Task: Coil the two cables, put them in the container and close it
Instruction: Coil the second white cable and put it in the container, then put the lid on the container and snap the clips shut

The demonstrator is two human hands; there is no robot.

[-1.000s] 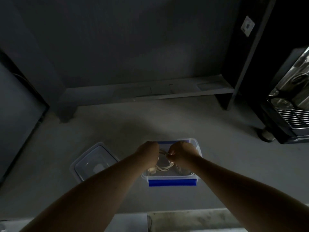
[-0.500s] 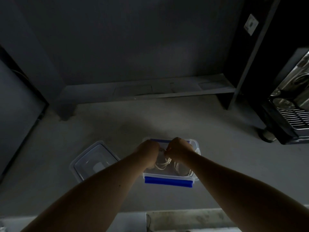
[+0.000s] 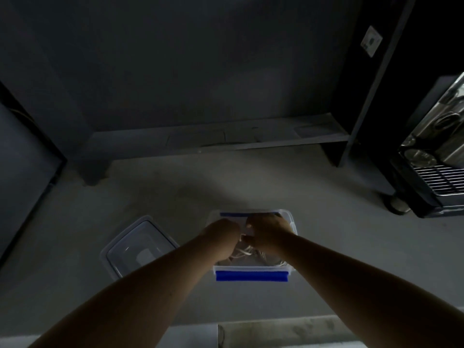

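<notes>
A clear plastic container (image 3: 251, 268) with blue clips on its near and far sides sits on the grey counter. Pale coiled cables (image 3: 243, 252) lie inside it. Both my hands are down in the container, knuckles up and close together. My left hand (image 3: 221, 237) and my right hand (image 3: 268, 233) have curled fingers over the cables; the fingertips are hidden, and a bit of white cable shows between the hands. The clear lid (image 3: 136, 246) lies flat on the counter to the left of the container, apart from it.
A dark low shelf (image 3: 218, 140) runs along the back wall. A metal appliance with a wire rack (image 3: 439, 167) stands at the right. A dark panel borders the left. The counter's front edge (image 3: 276, 330) is near my body. The scene is dim.
Both hands have pushed a little lower and further into the container with the cables. The container and lid stay in place.
</notes>
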